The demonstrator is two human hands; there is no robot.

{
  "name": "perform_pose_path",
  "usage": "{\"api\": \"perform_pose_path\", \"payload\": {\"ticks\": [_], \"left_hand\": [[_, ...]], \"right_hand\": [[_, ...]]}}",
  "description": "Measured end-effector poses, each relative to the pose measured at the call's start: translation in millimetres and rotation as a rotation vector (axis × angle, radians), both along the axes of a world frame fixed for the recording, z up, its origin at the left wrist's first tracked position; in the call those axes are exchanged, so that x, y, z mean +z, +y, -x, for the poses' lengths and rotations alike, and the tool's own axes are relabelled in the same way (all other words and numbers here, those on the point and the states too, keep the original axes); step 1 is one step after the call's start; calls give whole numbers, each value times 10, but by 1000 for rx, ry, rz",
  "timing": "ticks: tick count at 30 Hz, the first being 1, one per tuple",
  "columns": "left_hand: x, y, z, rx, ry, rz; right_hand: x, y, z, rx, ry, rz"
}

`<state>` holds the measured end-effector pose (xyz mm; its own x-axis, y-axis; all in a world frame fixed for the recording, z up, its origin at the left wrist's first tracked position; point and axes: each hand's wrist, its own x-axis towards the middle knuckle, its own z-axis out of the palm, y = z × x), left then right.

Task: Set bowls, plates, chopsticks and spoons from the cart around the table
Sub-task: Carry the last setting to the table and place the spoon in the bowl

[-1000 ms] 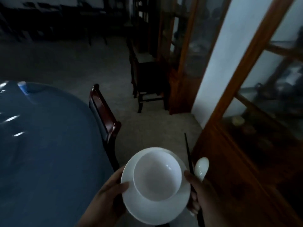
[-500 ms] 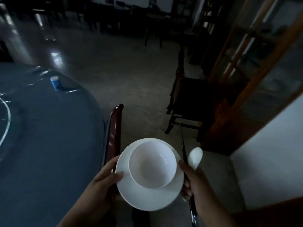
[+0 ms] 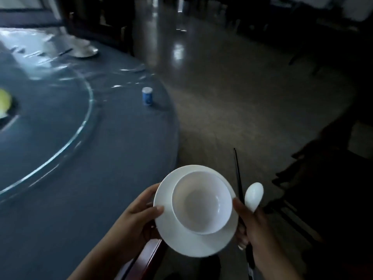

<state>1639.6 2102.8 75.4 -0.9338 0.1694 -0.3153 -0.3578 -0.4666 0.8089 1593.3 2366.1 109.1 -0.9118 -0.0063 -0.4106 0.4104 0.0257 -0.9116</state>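
Observation:
A white bowl (image 3: 201,202) sits on a white plate (image 3: 187,241), carried in the air just off the edge of the round blue table (image 3: 84,178). My left hand (image 3: 139,217) grips the plate's left rim, thumb on top. My right hand (image 3: 254,229) holds the plate's right rim together with dark chopsticks (image 3: 238,176) and a white spoon (image 3: 254,196), both pointing away from me. A place setting (image 3: 83,50) with a plate lies at the table's far edge.
A small blue cup (image 3: 147,96) stands near the table's edge. A glass turntable rim (image 3: 84,120) arcs across the tabletop. A red-brown chair back (image 3: 147,257) is right below the plate. Dark chairs (image 3: 323,178) stand to the right across the open floor.
The view has swung left, from the wooden cabinet and wall toward the table. The plate, bowl, chopsticks and spoon stay in the same grip and now hang beside the table's edge.

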Motion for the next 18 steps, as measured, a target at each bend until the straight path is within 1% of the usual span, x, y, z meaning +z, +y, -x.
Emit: {"api": "perform_pose_path", "payload": {"ticks": [5, 7, 10, 11, 13, 15, 17, 18], "left_hand": [[-71, -100, -36, 351, -57, -5], [-96, -42, -97, 511, -95, -4], [-113, 74, -221, 748, -161, 17], [-121, 104, -263, 813, -177, 15], [-138, 157, -343, 924, -202, 12], [-148, 165, -400, 1019, -216, 10], [-161, 101, -441, 1082, -242, 55], [-176, 50, -455, 1102, -266, 109]], "right_hand": [[-251, -417, 980, 347, -81, 2], [-309, -632, 1331, 522, -50, -1], [-232, -1002, 1624, 862, 53, -52], [-222, -1111, 1680, 951, 38, -35], [-202, -1326, 1753, 1070, -31, 32], [-250, -1522, 1785, 1159, -57, 72], [-356, -1734, 1787, 1214, -83, 63], [-416, -1851, 1779, 1218, -85, 38]]}}
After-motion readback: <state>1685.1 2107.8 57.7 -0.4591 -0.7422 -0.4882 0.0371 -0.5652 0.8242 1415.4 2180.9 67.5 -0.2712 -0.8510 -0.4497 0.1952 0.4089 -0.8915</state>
